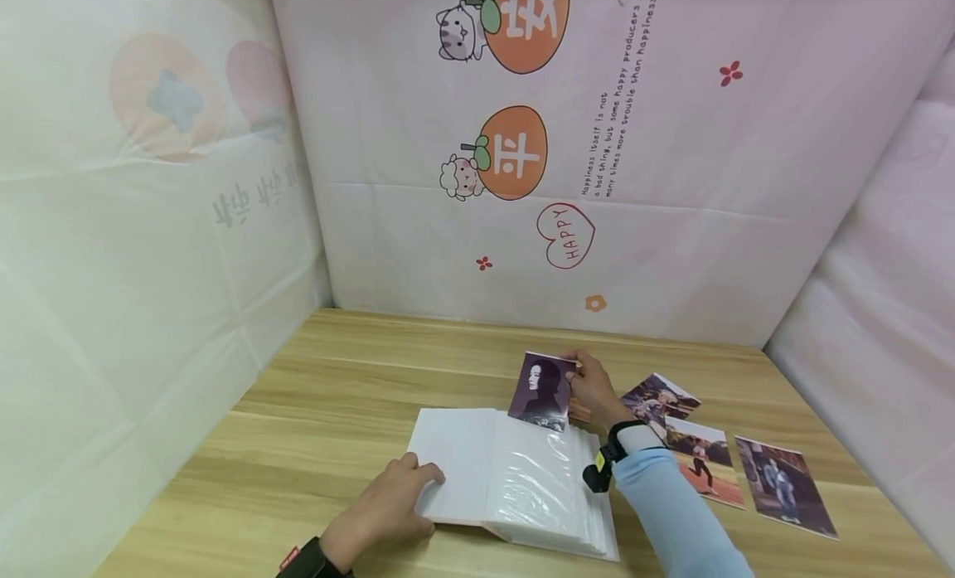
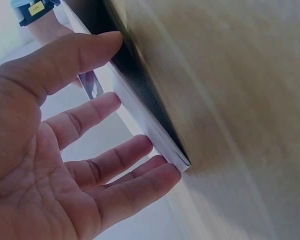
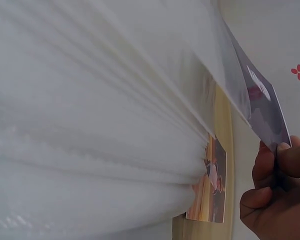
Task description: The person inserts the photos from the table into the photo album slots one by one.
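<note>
A white photo album (image 1: 537, 487) lies spread on the table, its cover turned to the left and clear-sleeved pages to the right. My left hand (image 1: 399, 495) is at the cover's lower left corner. In the left wrist view its relaxed fingertips touch the cover's pale edge (image 2: 147, 117). My right hand (image 1: 593, 387) pinches a dark portrait photo (image 1: 540, 391) by its right edge, between thumb and fingers. The photo's lower end overlaps the top of the page, and in the right wrist view clear film (image 3: 210, 55) runs across part of the photo (image 3: 267, 107).
To the right of the album lie several loose prints: one with a runner (image 1: 705, 462), one with a standing person (image 1: 787, 487), and a dark one (image 1: 660, 395) partly behind the right arm. White printed cloth (image 1: 656, 255) walls the wooden table (image 1: 328, 404) at the back and sides.
</note>
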Demonstrator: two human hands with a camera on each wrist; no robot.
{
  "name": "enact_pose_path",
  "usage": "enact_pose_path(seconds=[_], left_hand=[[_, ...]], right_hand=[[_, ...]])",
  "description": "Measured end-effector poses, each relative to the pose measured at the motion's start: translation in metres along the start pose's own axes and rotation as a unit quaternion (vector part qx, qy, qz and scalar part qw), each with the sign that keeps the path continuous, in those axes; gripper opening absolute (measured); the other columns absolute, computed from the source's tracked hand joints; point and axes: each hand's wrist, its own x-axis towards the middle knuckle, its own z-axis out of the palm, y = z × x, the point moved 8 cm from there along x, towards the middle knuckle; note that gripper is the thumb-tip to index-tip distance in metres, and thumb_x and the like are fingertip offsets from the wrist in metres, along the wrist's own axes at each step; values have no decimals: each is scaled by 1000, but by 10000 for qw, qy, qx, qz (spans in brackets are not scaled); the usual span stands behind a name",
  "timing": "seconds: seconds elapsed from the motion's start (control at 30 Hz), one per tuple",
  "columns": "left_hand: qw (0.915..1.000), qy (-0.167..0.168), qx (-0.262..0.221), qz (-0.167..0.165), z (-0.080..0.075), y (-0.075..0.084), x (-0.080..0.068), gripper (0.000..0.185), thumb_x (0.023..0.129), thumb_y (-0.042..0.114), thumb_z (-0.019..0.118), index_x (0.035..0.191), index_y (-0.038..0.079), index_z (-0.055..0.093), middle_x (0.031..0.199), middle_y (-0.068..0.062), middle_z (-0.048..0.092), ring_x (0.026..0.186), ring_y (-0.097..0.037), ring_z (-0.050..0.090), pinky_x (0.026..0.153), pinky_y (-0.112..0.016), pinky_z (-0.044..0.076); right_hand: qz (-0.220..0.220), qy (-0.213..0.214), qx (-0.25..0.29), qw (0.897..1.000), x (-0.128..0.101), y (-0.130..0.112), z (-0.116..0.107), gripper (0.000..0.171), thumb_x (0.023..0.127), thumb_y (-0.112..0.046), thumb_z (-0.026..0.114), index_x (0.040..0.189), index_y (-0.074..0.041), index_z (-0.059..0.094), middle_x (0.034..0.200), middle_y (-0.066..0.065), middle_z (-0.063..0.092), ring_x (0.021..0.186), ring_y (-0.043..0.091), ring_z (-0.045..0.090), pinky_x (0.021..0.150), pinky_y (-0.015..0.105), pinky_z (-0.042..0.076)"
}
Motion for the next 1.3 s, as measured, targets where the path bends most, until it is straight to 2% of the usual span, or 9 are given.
enact_pose_path(seconds=[0.1, 0.2, 0.33, 0.43, 0.6, 0.77, 0.93, 1.1, 1.3], left_hand=[[10000, -10, -18, -10, 0, 0, 0, 49, 62, 17, 80, 107, 10, 63, 86, 1, 43, 75, -17, 42, 64, -29, 40], [10000, -17, -25, 4, 0, 0, 1, 49, 62, 17, 80, 107, 10, 63, 87, 1, 44, 75, -17, 41, 64, -29, 40], [10000, -24, -33, 15, 1, 0, 2, 49, 62, 18, 81, 108, 11, 63, 87, 1, 44, 75, -17, 42, 64, -30, 40], [10000, -37, -49, 17, 1, -1, 3, 49, 62, 18, 80, 108, 11, 63, 87, 1, 44, 76, -17, 42, 64, -30, 40], [10000, -25, -35, 54, 1, 0, 2, 49, 62, 19, 80, 108, 11, 63, 88, 0, 44, 76, -17, 42, 64, -30, 40], [10000, -21, -23, 73, 1, 0, 2, 50, 62, 20, 81, 108, 11, 63, 88, 0, 45, 75, -16, 42, 63, -29, 40], [10000, -19, -5, 69, 1, -1, 1, 49, 63, 19, 81, 107, 11, 63, 88, 0, 45, 75, -17, 42, 64, -29, 40], [10000, -8, 44, 70, 0, -1, 0, 49, 62, 19, 82, 107, 10, 63, 87, 0, 45, 76, -17, 43, 64, -30, 40], [10000, -2, 6, 68, 1, -1, 1, 49, 63, 19, 81, 107, 10, 63, 87, 0, 45, 75, -17, 42, 64, -29, 40]], right_hand=[[-227, -115, -36, 9997, 0, -3, 1, 31, 89, 12, 43, 118, 4, 51, 102, 23, 58, 71, 22, 55, 57, 30, 46], [-344, -219, -214, 9989, -1, -6, 2, 31, 88, 12, 44, 118, 4, 51, 84, 17, 56, 63, 19, 49, 53, 28, 40], [-404, -343, -366, 9979, -4, -8, 5, 32, 88, 12, 44, 119, 5, 51, 62, 7, 41, 54, 15, 41, 51, 27, 37], [-343, -463, -157, 9982, -5, -7, 8, 32, 89, 13, 43, 120, 6, 49, 70, 10, 47, 55, 16, 42, 50, 28, 39], [-267, -605, 269, 9974, -6, -2, 11, 32, 89, 14, 41, 118, 6, 49, 97, 19, 54, 59, 18, 45, 50, 29, 41], [-303, -717, 393, 9962, -7, 1, 13, 30, 88, 14, 41, 116, 7, 50, 85, 17, 52, 55, 17, 43, 48, 28, 38], [-106, -943, 516, 9942, -10, 4, 16, 31, 89, 12, 42, 119, 8, 48, 75, 9, 49, 56, 17, 43, 50, 30, 38], [76, -1137, 881, 9896, -15, 6, 19, 36, 85, 16, 39, 120, 12, 47, 64, 4, 43, 51, 14, 38, 49, 26, 34], [53, -1276, 718, 9892, -17, 8, 22, 36, 84, 16, 40, 117, 11, 51, 71, 7, 45, 51, 11, 36, 47, 22, 32]])
